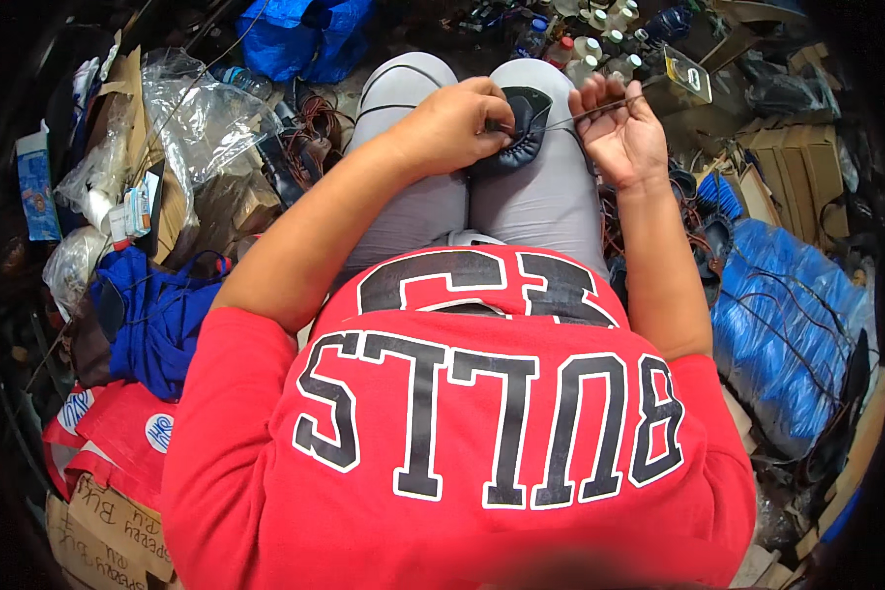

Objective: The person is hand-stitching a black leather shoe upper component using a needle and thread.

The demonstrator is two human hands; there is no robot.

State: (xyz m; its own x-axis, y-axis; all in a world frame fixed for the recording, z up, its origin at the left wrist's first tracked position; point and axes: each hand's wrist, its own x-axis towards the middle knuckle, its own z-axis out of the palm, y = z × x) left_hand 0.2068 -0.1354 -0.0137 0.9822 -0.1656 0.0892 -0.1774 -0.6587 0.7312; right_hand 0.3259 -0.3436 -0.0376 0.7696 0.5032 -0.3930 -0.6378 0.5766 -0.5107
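One small, rounded black piece of leather-like material (pixel 528 116) with a gathered edge is being held over two legs in grey trousers (pixel 556 205). Its edge is being pinched between the bent fingers and thumb of the bare left hand (pixel 470 123). One thin dark thread (pixel 563 123) is being stretched from it to the bare right hand (pixel 621 136). There the palm is being turned upward, fingers half curled and slightly apart; whether the thread is being pinched cannot be told.
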